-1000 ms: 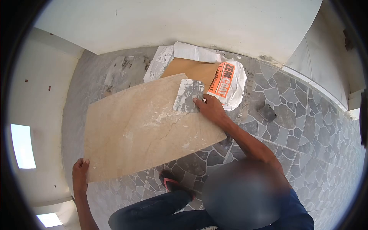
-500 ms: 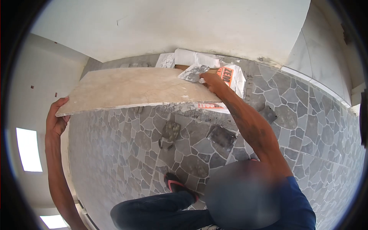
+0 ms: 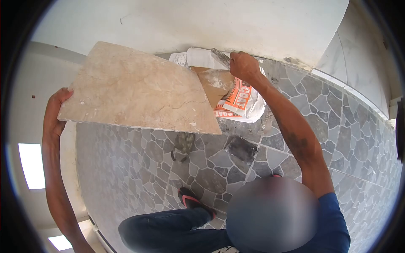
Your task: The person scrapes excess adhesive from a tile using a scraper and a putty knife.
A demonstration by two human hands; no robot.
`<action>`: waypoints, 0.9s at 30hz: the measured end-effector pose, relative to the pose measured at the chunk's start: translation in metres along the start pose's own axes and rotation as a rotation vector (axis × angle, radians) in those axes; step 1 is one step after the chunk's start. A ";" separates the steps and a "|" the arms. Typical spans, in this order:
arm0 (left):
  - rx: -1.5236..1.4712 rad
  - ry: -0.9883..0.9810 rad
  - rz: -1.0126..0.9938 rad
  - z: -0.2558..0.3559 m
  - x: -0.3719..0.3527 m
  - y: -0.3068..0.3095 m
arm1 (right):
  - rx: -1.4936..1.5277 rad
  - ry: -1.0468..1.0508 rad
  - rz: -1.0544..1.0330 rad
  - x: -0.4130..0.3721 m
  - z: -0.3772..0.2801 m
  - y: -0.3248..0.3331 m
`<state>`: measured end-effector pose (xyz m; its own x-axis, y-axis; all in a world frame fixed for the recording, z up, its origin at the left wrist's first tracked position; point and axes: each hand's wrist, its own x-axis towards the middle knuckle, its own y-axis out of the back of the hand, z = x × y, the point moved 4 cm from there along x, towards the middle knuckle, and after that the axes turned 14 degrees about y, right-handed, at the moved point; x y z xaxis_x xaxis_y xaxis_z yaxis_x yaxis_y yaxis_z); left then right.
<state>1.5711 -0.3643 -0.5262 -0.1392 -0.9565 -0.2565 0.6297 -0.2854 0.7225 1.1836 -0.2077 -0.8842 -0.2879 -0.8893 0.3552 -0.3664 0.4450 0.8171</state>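
My left hand (image 3: 57, 109) grips the left edge of a large beige marbled tile (image 3: 135, 90), with the thumb on its face. The tile is tilted above the floor, and dried whitish residue shows along its lower edge. My right hand (image 3: 246, 66) is closed around a putty knife (image 3: 221, 57), apart from the tile's right end. The knife's blade is seen nearly edge-on, and its handle is hidden in my fist. Below that hand lies an open white and orange paper bag (image 3: 249, 101) with brown lining, partly covered by the tile.
A pale wall (image 3: 181, 25) rises behind the bag. On the stone-patterned floor (image 3: 211, 179) lie a mottled greenish object with dark loops (image 3: 184, 142) and a dark, smeared square piece (image 3: 241, 150). My sandalled foot (image 3: 196, 202) is near them.
My right hand has moved up, away from the tile, and turned the putty knife edge-on. The tile has tilted to show more of its face and shifted left, uncovering more of the bag.
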 end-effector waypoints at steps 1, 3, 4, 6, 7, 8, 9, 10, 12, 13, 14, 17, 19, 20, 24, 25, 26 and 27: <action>0.054 -0.018 0.026 0.005 -0.003 -0.004 | -0.016 0.017 -0.017 0.001 -0.001 -0.002; 0.162 -0.056 0.079 0.016 -0.011 -0.016 | 0.018 -0.007 -0.035 0.001 -0.003 -0.006; 0.154 -0.069 0.075 0.021 -0.013 -0.019 | 0.066 -0.047 -0.037 0.001 -0.003 -0.008; 0.146 -0.083 0.060 0.023 -0.016 -0.025 | 0.168 -0.129 -0.050 -0.007 0.002 -0.021; 0.139 -0.085 0.060 0.023 -0.016 -0.026 | 0.215 -0.169 -0.051 -0.008 0.008 -0.027; 0.130 -0.088 0.061 0.023 -0.017 -0.027 | 0.261 -0.207 -0.051 -0.007 0.016 -0.032; 0.120 -0.089 0.063 0.023 -0.018 -0.028 | 0.274 -0.219 -0.060 -0.007 0.020 -0.035; 0.138 -0.073 0.082 0.021 -0.019 -0.028 | 0.287 -0.232 -0.069 -0.005 0.025 -0.038; 0.171 -0.040 0.123 0.013 -0.024 -0.029 | 0.350 -0.286 -0.109 -0.010 0.034 -0.039; 0.161 -0.040 0.133 0.008 -0.026 -0.029 | 0.401 -0.328 -0.140 -0.016 0.038 -0.036; 0.147 -0.042 0.147 0.002 -0.029 -0.028 | 0.449 -0.365 -0.169 -0.018 0.041 -0.032; 0.103 -0.052 0.189 -0.013 -0.040 -0.032 | 0.169 -0.262 -0.131 -0.041 0.068 -0.052; 0.091 -0.069 0.217 -0.012 -0.052 -0.041 | 0.084 -0.299 -0.055 -0.064 0.063 -0.051; 0.097 -0.079 0.221 -0.010 -0.058 -0.048 | 0.042 -0.316 -0.016 -0.080 0.056 -0.049; 0.092 -0.133 0.186 0.007 -0.067 -0.059 | -0.221 -0.146 0.454 -0.120 -0.034 -0.011; 0.083 -0.149 0.157 0.011 -0.067 -0.060 | -0.086 -0.149 0.458 -0.128 -0.054 -0.009; 0.072 -0.159 0.148 0.014 -0.067 -0.061 | 0.211 -0.271 0.245 -0.138 -0.072 -0.026; 0.065 -0.166 0.135 0.017 -0.067 -0.062 | 0.504 -0.392 0.020 -0.150 -0.090 -0.052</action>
<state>1.5287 -0.2834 -0.5432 -0.1840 -0.9817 -0.0496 0.6014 -0.1523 0.7843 1.3251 -0.1066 -0.9396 -0.5668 -0.8180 0.0978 -0.7011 0.5413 0.4641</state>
